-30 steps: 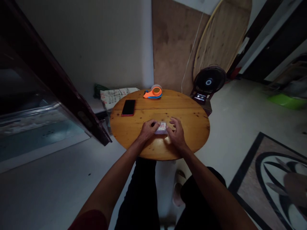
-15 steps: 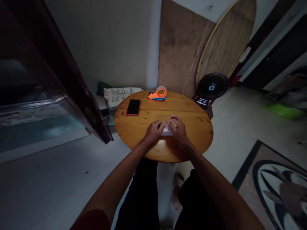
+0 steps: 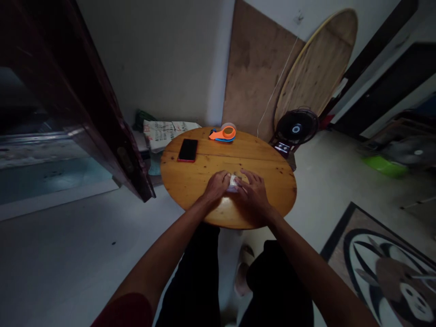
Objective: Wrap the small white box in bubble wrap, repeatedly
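A small whitish, box-like packet (image 3: 233, 184) with faint pinkish marks lies between my hands on the round wooden table (image 3: 225, 211). My left hand (image 3: 218, 186) grips its left side with the fingers curled in. My right hand (image 3: 252, 188) holds it from the right, thumb against it, the other fingers bent and a little spread. Both hands cover part of the packet, so its exact kind is hard to make out.
An orange and blue tape dispenser (image 3: 225, 133) sits at the table's far edge. A phone (image 3: 188, 150) lies at the far left. Beyond the table are a paper-covered stack (image 3: 166, 132) and a black fan (image 3: 296, 129). A dark door frame (image 3: 126, 154) stands at left.
My right hand has shifted its fingers on the packet, spreading them a little more. My left hand stays at its side. The whole view has swung slightly.
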`<action>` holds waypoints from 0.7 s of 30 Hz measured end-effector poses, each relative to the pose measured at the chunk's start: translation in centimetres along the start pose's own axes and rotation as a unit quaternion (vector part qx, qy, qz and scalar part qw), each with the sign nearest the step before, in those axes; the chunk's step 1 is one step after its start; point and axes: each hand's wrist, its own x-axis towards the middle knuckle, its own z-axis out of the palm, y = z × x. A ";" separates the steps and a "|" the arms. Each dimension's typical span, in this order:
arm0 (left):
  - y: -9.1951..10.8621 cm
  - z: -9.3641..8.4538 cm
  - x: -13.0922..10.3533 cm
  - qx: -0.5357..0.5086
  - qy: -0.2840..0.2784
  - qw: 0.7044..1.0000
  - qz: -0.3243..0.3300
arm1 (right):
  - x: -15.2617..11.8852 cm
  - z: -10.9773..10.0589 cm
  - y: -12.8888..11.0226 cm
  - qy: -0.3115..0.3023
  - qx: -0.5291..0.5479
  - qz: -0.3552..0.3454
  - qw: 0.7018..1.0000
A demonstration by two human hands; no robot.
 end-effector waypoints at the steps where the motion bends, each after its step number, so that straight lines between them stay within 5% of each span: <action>1: -0.1 0.0 0.0 -0.007 0.000 1.000 -0.002 | -0.2 0.1 -0.2 0.004 -0.006 0.005 1.000; 8: -0.3 0.0 -0.2 -0.067 0.016 0.997 -0.030 | -0.7 1.4 -0.8 0.043 0.002 0.026 0.999; 14: -0.6 -0.3 -0.1 -0.053 0.015 0.995 0.088 | -1.0 1.9 -0.6 0.041 0.020 0.039 0.998; 21: -0.9 -0.2 0.0 -0.032 0.018 0.994 0.101 | -0.9 1.8 -0.8 0.038 0.055 0.054 0.996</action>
